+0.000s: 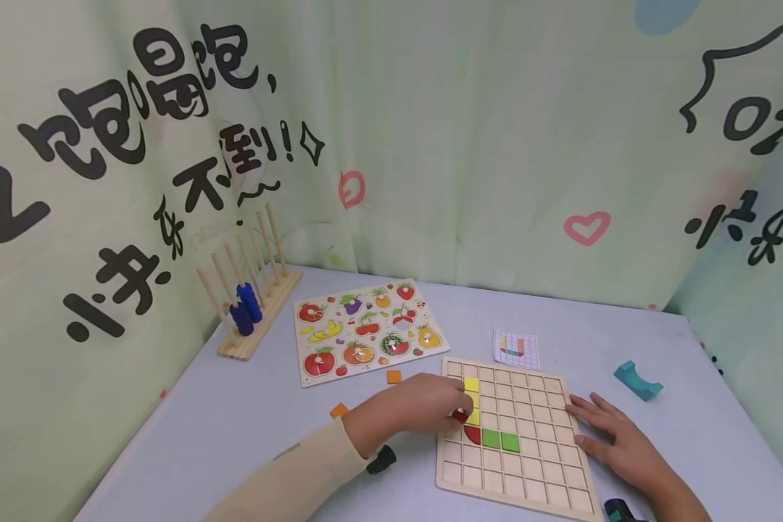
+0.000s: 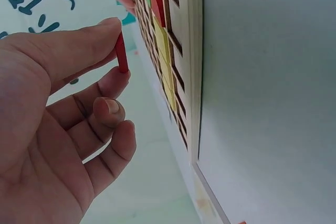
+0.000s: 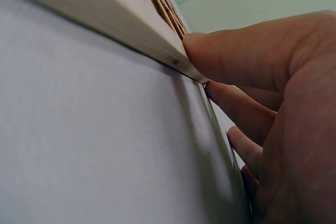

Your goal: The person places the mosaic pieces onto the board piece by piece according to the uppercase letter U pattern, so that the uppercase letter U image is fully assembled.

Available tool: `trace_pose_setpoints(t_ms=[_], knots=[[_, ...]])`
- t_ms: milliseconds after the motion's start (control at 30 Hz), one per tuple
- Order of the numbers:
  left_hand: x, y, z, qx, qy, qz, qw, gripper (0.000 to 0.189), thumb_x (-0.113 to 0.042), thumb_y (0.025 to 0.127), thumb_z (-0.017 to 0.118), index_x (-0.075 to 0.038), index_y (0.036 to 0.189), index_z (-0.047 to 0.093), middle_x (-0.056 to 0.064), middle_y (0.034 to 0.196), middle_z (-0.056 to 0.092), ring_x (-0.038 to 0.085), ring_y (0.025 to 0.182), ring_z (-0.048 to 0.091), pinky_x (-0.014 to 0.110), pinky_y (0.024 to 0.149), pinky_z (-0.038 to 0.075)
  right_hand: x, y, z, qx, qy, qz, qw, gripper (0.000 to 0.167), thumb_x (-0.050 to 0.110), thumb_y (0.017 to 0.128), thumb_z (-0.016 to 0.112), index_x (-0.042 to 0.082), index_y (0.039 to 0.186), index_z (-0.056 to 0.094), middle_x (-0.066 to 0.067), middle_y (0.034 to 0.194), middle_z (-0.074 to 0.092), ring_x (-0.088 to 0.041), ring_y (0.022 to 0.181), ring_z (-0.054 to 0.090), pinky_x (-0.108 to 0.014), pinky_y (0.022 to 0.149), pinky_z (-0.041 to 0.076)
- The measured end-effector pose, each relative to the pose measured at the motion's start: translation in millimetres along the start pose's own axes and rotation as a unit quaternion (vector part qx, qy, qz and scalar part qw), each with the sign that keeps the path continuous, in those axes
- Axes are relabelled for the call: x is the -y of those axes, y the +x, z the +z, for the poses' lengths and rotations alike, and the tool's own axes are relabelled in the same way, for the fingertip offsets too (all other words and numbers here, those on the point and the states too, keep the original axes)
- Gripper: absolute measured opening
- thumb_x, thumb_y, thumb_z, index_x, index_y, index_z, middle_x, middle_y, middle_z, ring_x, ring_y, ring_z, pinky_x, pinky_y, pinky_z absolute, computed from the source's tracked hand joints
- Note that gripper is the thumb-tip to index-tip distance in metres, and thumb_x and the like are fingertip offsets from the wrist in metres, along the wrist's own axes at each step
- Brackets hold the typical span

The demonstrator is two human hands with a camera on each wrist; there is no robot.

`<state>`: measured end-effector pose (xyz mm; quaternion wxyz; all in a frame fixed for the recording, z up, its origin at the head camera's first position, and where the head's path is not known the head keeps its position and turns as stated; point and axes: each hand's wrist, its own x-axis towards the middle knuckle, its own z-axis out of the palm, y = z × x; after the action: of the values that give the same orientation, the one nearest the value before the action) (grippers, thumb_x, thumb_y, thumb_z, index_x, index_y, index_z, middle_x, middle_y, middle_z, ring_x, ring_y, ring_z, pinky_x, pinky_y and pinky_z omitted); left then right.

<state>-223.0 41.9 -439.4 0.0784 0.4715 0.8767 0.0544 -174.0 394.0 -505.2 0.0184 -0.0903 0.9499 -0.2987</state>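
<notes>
My left hand (image 1: 424,403) pinches a small thin red piece (image 2: 121,53) between thumb and forefinger, above the left part of a wooden grid board (image 1: 544,473). The other fingers are loosely bent in the left wrist view. Set in the grid are a column of yellow squares (image 1: 472,385), a rounded red piece (image 1: 473,435) below them, and two green squares (image 1: 491,439) to its right. My right hand (image 1: 616,441) rests at the board's right edge with fingers spread. In the right wrist view its thumb (image 3: 231,51) touches the board's rim.
A fruit picture board (image 1: 372,330) lies behind on the left, beside a peg stand (image 1: 267,315) with blue pieces. Two orange squares (image 1: 394,377) lie near my left arm. A pattern card (image 1: 527,348) sits behind the grid board, and a teal arch (image 1: 638,380) to the right.
</notes>
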Motion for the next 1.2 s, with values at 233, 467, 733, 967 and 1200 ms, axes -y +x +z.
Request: trace_pose_setpoints(t_ms=[233,467,733,967,1200], knots=[[-10.6,13.6,-1.0,0.007,0.009,0.004,0.9999,0.013,-0.030,0.090,0.071,-0.029,0.103,0.070,-0.016,0.088,0.054,-0.001,0.079,0.048,0.015,0.068,0.041,-1,-0.1,-1,0.002,0.005,-0.001,1.0000,0.060,0.036,0.088,0.070,0.005,0.137,0.055,-0.020,0.148,0.040,-0.048,0.140,0.015,-0.074,0.098,0.016],[-19.2,28.4,4.8,0.019,0.026,0.016,0.9994,0.013,-0.033,0.091,0.070,-0.031,0.104,0.069,-0.017,0.088,0.053,-0.003,0.077,0.047,0.015,0.066,0.040,-1,1.0,-1,0.008,0.008,0.000,0.9999,0.060,0.037,0.088,0.070,0.005,0.137,0.055,-0.021,0.148,0.039,-0.048,0.140,0.014,-0.074,0.098,0.016],[-33.8,41.9,7.0,0.023,0.037,0.014,0.9990,0.011,-0.034,0.092,0.068,-0.034,0.104,0.068,-0.018,0.086,0.050,-0.004,0.075,0.046,0.015,0.062,0.040,0,0.8,-2,0.008,0.008,-0.009,0.9999,0.060,0.037,0.088,0.069,0.005,0.138,0.055,-0.022,0.147,0.039,-0.049,0.140,0.014,-0.075,0.097,0.016],[-43.3,52.9,9.6,0.018,0.038,0.025,0.9988,0.007,-0.033,0.093,0.067,-0.033,0.100,0.068,-0.018,0.085,0.050,-0.004,0.075,0.046,0.014,0.061,0.039,0,0.2,-2,0.004,0.008,-0.013,0.9999,0.059,0.037,0.089,0.069,0.006,0.137,0.055,-0.022,0.147,0.040,-0.049,0.140,0.014,-0.075,0.097,0.016],[-48.9,58.9,10.1,0.036,0.028,0.016,0.9988,0.007,-0.034,0.093,0.066,-0.034,0.100,0.067,-0.018,0.084,0.050,-0.003,0.075,0.046,0.015,0.062,0.039,-1,0.9,-2,0.013,0.002,-0.008,0.9999,0.060,0.039,0.089,0.068,0.006,0.138,0.055,-0.022,0.147,0.040,-0.049,0.139,0.014,-0.075,0.096,0.016]])
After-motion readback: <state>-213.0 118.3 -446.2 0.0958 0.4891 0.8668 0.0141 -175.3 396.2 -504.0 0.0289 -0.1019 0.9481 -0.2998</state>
